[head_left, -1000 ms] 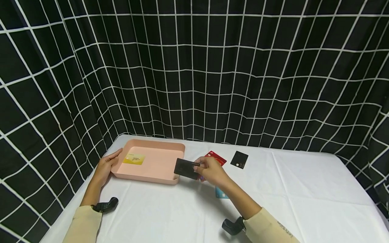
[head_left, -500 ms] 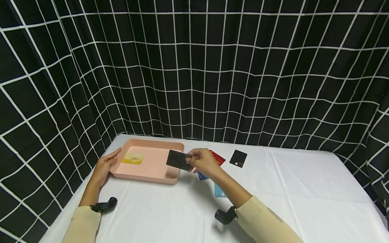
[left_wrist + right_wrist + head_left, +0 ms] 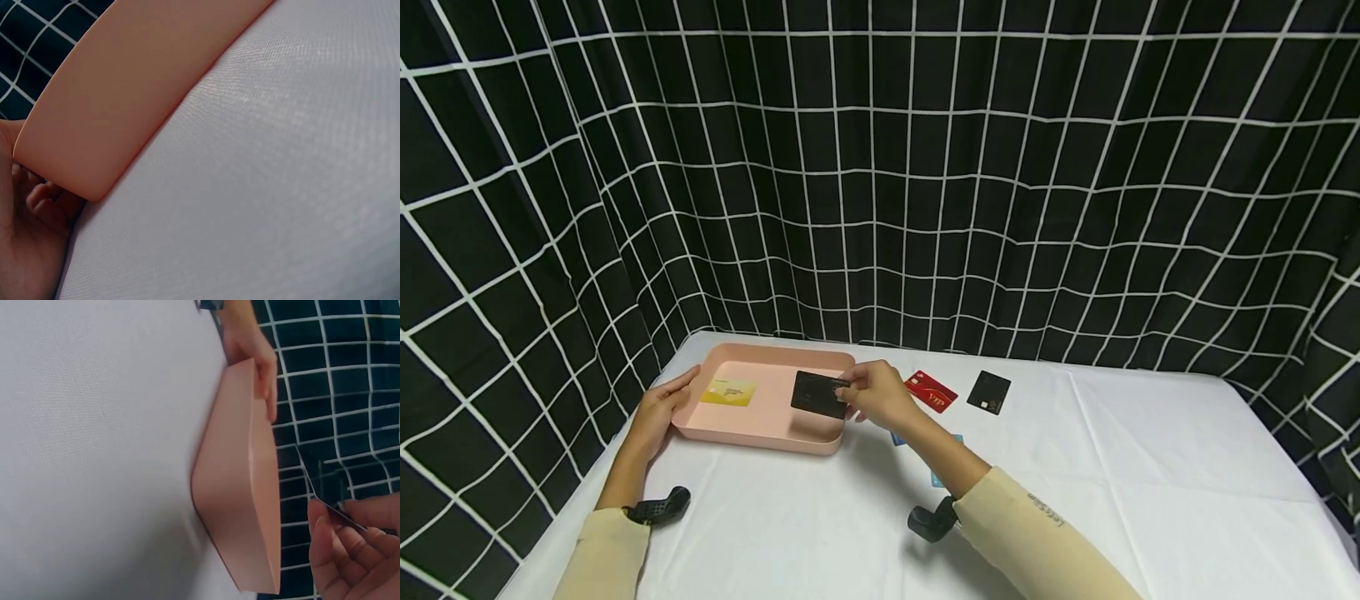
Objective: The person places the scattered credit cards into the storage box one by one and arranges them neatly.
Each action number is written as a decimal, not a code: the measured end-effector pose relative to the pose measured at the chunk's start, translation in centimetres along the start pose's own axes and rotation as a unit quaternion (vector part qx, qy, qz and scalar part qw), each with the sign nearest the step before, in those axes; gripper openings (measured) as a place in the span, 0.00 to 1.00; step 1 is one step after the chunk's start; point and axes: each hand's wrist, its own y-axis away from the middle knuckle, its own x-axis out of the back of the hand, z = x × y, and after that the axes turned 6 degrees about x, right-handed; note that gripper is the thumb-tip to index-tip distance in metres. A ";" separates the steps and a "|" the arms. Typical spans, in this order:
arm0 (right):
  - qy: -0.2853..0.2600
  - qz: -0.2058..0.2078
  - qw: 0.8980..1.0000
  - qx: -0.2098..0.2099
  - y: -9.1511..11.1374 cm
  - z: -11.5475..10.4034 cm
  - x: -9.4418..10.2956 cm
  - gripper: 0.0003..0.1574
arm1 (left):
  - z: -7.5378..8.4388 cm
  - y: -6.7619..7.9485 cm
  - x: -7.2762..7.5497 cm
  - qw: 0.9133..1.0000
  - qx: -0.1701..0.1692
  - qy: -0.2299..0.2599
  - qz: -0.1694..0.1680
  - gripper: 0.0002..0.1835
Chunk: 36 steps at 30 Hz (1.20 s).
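Over the right part of the pink tray (image 3: 760, 429), my right hand (image 3: 880, 396) pinches a black card (image 3: 816, 395) by its right end. The right wrist view shows this card (image 3: 307, 475) nearly edge-on between thumb and fingers, above the tray's rim (image 3: 253, 481). My left hand (image 3: 657, 412) holds the tray at its left end. In the left wrist view, fingers (image 3: 44, 206) of that hand curl at the tray's corner, partly hidden behind its wall. A yellow and white card (image 3: 728, 392) lies flat inside the tray on the left.
Right of the tray, a red VIP card (image 3: 932, 392) and another black card (image 3: 988, 392) lie on the white cloth (image 3: 1112, 475). A dark blue card (image 3: 898, 439) and a light blue card (image 3: 936, 480) are mostly hidden under my right forearm. Black-and-white grid curtain (image 3: 880, 192) surrounds the table.
My right hand has carried the black card leftward, from the tray's right edge to over its inside. The red card is now uncovered. My left hand stays at the tray.
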 end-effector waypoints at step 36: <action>-0.009 0.044 0.998 -0.032 -4.7 0.9 -4.5 0.06 | -0.2 -0.5 0.4 1.000 0.005 0.002 0.005 0.25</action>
